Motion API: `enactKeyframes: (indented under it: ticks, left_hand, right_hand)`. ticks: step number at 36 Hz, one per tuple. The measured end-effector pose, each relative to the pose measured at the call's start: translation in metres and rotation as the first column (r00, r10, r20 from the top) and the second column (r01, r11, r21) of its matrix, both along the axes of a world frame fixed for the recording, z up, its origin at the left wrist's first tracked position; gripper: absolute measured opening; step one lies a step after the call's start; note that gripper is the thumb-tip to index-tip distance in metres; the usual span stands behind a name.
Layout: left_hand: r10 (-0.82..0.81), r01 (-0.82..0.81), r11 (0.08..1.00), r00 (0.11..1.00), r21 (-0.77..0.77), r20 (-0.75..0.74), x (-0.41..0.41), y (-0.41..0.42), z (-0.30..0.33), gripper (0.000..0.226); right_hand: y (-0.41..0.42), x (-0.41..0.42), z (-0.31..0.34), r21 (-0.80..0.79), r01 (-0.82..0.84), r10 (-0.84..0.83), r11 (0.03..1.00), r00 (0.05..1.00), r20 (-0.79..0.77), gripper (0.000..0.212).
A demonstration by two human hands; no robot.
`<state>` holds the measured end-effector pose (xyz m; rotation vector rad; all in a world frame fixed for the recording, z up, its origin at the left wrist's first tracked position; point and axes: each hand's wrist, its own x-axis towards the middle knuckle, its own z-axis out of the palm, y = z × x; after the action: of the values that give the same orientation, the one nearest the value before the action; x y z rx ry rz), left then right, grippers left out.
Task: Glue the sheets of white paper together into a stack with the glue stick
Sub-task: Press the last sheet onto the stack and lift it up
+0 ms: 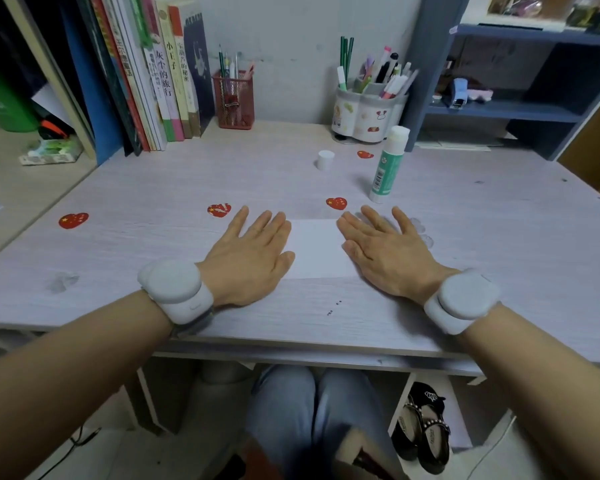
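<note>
On the pale grey wood-grain worktop [153, 188], a red heart-shaped sticker [73, 220] lay far to the left, with a second one [219, 209] just beyond the left hand [248, 252]. That hand lay palm down with straight fingers, its grip slack and holding nothing, resting on the left edge of the flat white paper sheet [316, 247]. A small white cylindrical cap [325, 160] stood farther back, apart from the paper. A third red heart sticker [336, 203] sat just beyond the sheet. The right hand [387, 251] lay flat on the sheet's right edge, fingers spread, gripping nothing. The uncapped green-and-white glue stick [388, 164] stood upright behind it, near the white pen holder [366, 114].
</note>
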<state>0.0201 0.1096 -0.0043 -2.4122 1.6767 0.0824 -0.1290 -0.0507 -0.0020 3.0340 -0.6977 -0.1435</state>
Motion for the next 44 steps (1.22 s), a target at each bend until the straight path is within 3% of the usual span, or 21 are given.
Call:
enactKeyframes:
  ticks: [18, 22, 25, 28, 31, 36, 44]
  left_hand:
    - [0.007, 0.0, 0.991, 0.999, 0.132, -0.045, 0.02, 0.013, 0.015, 0.061]
    - [0.019, -0.021, 0.999, 0.997, -0.038, -0.073, 0.013, 0.011, 0.01, 0.056]
    - [-0.041, 0.03, 0.993, 0.994, -0.115, -0.097, -0.002, -0.002, 0.005, 0.056]
    - [-0.099, 0.089, 0.991, 0.989, -0.097, -0.11, -0.014, -0.017, 0.0, 0.058]
    - [-0.098, 0.089, 0.994, 0.984, -0.061, -0.15, -0.011, -0.018, -0.005, 0.06]
    - [-0.054, 0.058, 0.998, 0.984, 0.017, -0.167, 0.016, -0.002, -0.001, 0.068]
    - [0.016, -0.014, 1.0, 0.976, 0.013, -0.219, 0.029, 0.01, 0.004, 0.056]
  right_hand:
    - [-0.016, -0.035, 0.005, -0.023, 0.116, -0.116, 0.993, 0.993, -0.017, 0.049]
    - [-0.007, -0.031, -0.001, 0.015, 0.143, -0.144, 0.99, 0.98, 0.137, 0.049]
    - [0.003, -0.018, 0.0, 0.046, 0.055, -0.062, 0.997, 0.984, 0.17, 0.053]
    - [0.017, 0.002, 0.001, 0.076, -0.087, 0.079, 0.993, 0.992, 0.099, 0.054]
    - [0.02, 0.009, -0.004, 0.145, -0.124, 0.125, 0.982, 0.992, -0.001, 0.057]
    - [0.003, 0.004, -0.006, 0.174, -0.097, 0.103, 0.98, 0.994, -0.022, 0.055]
    - [-0.02, -0.015, 0.0, 0.083, 0.076, -0.071, 0.994, 0.995, -0.068, 0.055]
